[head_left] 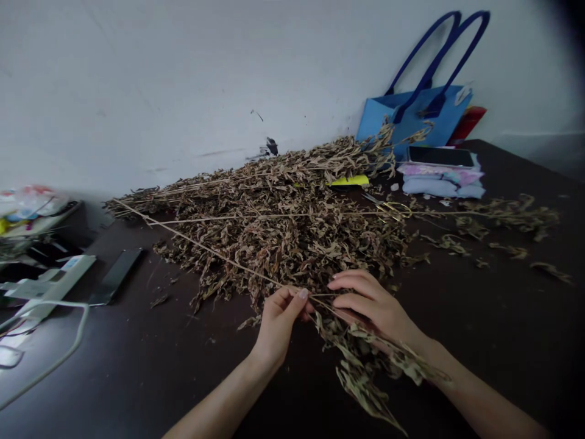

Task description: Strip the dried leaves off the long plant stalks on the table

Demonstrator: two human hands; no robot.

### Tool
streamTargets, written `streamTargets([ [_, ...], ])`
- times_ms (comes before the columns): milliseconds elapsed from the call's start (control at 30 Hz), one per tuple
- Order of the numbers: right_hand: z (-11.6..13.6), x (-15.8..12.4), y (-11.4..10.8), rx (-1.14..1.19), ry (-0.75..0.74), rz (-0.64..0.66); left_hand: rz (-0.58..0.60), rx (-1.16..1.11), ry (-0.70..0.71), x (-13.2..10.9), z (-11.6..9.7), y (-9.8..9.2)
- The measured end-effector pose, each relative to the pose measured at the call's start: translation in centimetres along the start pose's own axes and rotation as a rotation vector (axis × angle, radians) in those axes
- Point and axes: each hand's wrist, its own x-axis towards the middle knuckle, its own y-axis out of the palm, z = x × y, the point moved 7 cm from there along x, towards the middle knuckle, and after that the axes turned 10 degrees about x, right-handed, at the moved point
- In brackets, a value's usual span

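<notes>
My left hand (281, 311) pinches a long dried plant stalk (228, 261) between thumb and fingers. The stalk's bare end runs up and left across the pile. Its leafy end (365, 372) hangs to the right, with withered leaves lying in front of my right wrist. My right hand (370, 308) is close beside the left, just behind the stalk. Its visible fingers are apart and slightly bent; the thumb is hidden. Beyond both hands spreads a heap of crumpled dry brown leaves (292, 244).
A bundle of dried stalks (274, 167) lies along the wall. Another stalk (484, 213) crosses the heap. Gold-handled scissors (395, 210), a phone (439, 157) on folded cloth (443, 185) and a blue bag (411, 116) stand right. A power strip (59, 286) and dark flat object (117, 275) lie left.
</notes>
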Motion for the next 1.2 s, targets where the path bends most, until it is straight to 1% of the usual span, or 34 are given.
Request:
streamTargets([
  [167, 0.0, 0.2, -1.2, -0.008, 0.000, -0.003, -0.012, -0.059, -0.023, 0.2, 0.2, -0.3],
  [267, -0.9, 0.2, -2.4, -0.068, 0.096, -0.002, -0.024, -0.063, -0.033, 0.4, 0.2, -0.5],
  [367, -1.5, -0.1, -4.1, -0.125, 0.189, -0.077, -0.024, -0.027, -0.035, 0.5, 0.2, -0.6],
  [433, -1.2, -0.2, -5.0, -0.110, 0.208, -0.128, -0.026, 0.018, -0.023, 0.5, 0.2, -0.5],
  [500, -0.5, -0.3, -5.2, -0.063, 0.224, -0.121, -0.040, 0.081, 0.003, 0.4, 0.0, -0.6],
  [567, 0.3, -0.3, -4.7, -0.015, 0.240, -0.053, -0.055, 0.144, 0.030, 0.4, -0.2, -0.6],
  [667, 1.0, -0.3, -3.1, 0.032, 0.270, 0.075, -0.060, 0.203, 0.054, 0.4, -0.4, -0.5],
  [800, 0.2, -0.7, -1.2, 0.057, 0.395, 0.184, -0.059, 0.239, 0.069, 0.4, -0.6, -0.4],
  [900, -0.6, -1.0, -0.3, 0.128, 0.473, 0.256, -0.050, 0.244, 0.072, 0.3, -0.7, -0.3],
  [1033, -1.1, -0.9, -0.1, 0.228, 0.487, 0.290, -0.050, 0.231, 0.072, 0.2, -0.6, -0.3],
  [1200, -1.5, -0.9, 0.0, 0.236, 0.460, 0.305, -0.039, 0.217, 0.065, 0.3, -0.4, -0.2],
])
